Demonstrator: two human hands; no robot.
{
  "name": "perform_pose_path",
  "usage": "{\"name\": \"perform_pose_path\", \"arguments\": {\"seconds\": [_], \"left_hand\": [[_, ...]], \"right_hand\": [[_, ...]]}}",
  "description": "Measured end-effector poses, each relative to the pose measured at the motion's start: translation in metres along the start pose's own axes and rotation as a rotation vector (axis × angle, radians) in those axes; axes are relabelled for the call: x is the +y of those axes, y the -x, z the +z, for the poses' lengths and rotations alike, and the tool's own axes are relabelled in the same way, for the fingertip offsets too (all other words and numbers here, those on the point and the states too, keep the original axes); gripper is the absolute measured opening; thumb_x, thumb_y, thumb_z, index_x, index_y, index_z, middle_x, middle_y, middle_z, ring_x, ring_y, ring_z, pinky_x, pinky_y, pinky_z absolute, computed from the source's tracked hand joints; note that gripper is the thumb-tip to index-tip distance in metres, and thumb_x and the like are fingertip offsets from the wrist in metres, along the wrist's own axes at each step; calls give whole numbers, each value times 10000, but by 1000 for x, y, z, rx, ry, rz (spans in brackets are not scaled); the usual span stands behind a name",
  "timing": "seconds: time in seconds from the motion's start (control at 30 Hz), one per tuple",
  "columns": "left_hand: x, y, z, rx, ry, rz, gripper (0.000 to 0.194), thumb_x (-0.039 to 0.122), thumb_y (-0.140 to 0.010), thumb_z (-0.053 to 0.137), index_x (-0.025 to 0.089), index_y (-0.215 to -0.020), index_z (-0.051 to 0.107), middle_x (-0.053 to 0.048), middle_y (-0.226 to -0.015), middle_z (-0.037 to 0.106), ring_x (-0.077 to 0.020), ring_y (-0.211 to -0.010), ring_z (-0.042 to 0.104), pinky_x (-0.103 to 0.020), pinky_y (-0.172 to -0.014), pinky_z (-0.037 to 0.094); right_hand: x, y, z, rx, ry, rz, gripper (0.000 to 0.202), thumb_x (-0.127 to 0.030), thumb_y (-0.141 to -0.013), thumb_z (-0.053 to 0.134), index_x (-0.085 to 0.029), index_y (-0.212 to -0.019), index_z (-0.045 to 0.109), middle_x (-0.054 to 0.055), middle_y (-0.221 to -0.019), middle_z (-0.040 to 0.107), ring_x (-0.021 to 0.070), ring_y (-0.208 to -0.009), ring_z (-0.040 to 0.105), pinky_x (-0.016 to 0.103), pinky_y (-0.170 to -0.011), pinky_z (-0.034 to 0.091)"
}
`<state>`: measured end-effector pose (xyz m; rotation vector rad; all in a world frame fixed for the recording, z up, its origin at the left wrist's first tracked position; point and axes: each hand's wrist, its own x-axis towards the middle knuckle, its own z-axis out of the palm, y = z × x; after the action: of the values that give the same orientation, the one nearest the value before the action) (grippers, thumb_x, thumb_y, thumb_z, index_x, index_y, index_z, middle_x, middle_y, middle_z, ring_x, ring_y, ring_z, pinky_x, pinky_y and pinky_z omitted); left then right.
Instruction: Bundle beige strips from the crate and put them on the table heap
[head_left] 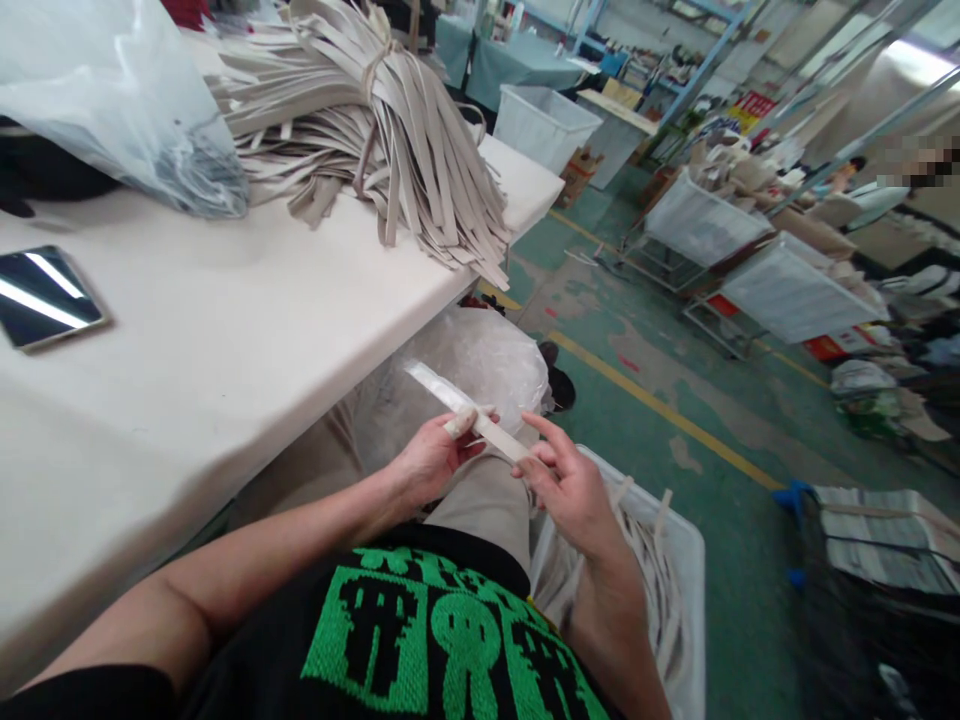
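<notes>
The fingers of the left hand (442,452) were closed on a pale strip (504,440), near its middle, and the thumb had something whitish wrapped around it. The right hand (566,487) pinched the same strip at its lower end between thumb and fingers, while the index finger was stretched out above it. The strip was thus in the air, over the person's lap (487,503), and its far end was pointing to the upper left.

To the right of the lap, partly covered by the right forearm, was a white bin (699,570), which contained many loose beige strips (664,590). In front of the hands, just beside the edge of the surface (225,330), was a clear plastic bag (495,350); I cannot tell its contents. On the surface lay a big tied bundle (431,140) of similar strips, a phone (52,298) and another plastic bag (142,110), with dark content showing through it. Farther away, two white tubs on metal frames, the nearer (799,295) and the farther (697,220), were heaped with beige material.
</notes>
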<state>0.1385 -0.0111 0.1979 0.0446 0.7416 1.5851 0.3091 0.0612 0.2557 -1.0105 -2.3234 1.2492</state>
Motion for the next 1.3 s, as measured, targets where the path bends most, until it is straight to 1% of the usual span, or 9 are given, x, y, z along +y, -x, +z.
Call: {"name": "perform_pose_path", "arguments": {"seconds": [0.1,0.23,0.3,0.47,0.63,0.83,1.03,1.2,1.3], "left_hand": [[6,2,5,27,16,-16,227,328,-799,797,146,-936,786,-113,-1102,739,-175,-927,663,-256,-784,518],[2,6,18,-140,-4,-22,343,404,-756,828,132,-958,781,-128,-1066,746,-190,-899,669,-301,-837,522],[3,6,22,-159,-8,10,369,418,-744,834,126,-963,780,-133,-1070,746,-197,-907,667,-307,-847,520],[11,4,22,-46,24,58,292,370,-748,838,152,-936,785,-112,-1096,743,-189,-940,659,-274,-805,517],[4,11,29,-177,-1,21,447,452,-677,877,109,-947,778,-126,-1021,748,-174,-863,649,-280,-805,506],[5,17,34,-91,39,19,385,422,-675,886,155,-934,785,-91,-1070,749,-167,-950,642,-248,-808,478],[-11,25,46,-292,-10,-54,400,481,-694,859,131,-873,785,-92,-934,742,-153,-840,619,-281,-839,470],[-5,22,47,-219,-31,55,425,470,-706,851,156,-985,791,-105,-1091,732,-197,-990,618,-290,-858,457],[-9,22,48,-248,-47,18,436,488,-685,859,146,-947,793,-106,-1029,739,-196,-951,623,-294,-840,464]], "right_hand": [[-9,6,-14,78,73,-24,477,-384,-949,561,-235,-1401,526,-9,-730,689,152,-614,632,268,-629,516],[-21,-7,-6,98,139,-108,418,-364,-957,543,-222,-1349,573,3,-744,697,168,-712,675,286,-737,523],[-25,-11,-5,86,147,-124,441,-375,-955,548,-213,-1365,560,5,-756,701,165,-697,668,279,-713,520],[-31,0,-21,132,136,-97,455,-368,-941,580,-241,-1377,547,-22,-704,682,138,-560,606,243,-558,479],[-34,-5,-11,145,197,-186,379,-320,-955,563,-221,-1319,597,-8,-752,712,142,-697,679,242,-705,508],[-38,7,-27,156,198,-188,384,-298,-945,599,-224,-1322,588,-47,-691,682,104,-569,619,199,-590,476],[-39,14,-27,154,247,-216,340,-296,-949,594,-220,-1280,619,-30,-742,704,111,-644,657,205,-650,500],[-34,29,-40,170,206,-173,367,-306,-954,598,-215,-1309,592,-42,-683,684,101,-525,589,205,-551,470],[-33,27,-37,155,205,-184,329,-293,-958,592,-226,-1280,612,-34,-702,695,110,-597,642,208,-616,493]]}}
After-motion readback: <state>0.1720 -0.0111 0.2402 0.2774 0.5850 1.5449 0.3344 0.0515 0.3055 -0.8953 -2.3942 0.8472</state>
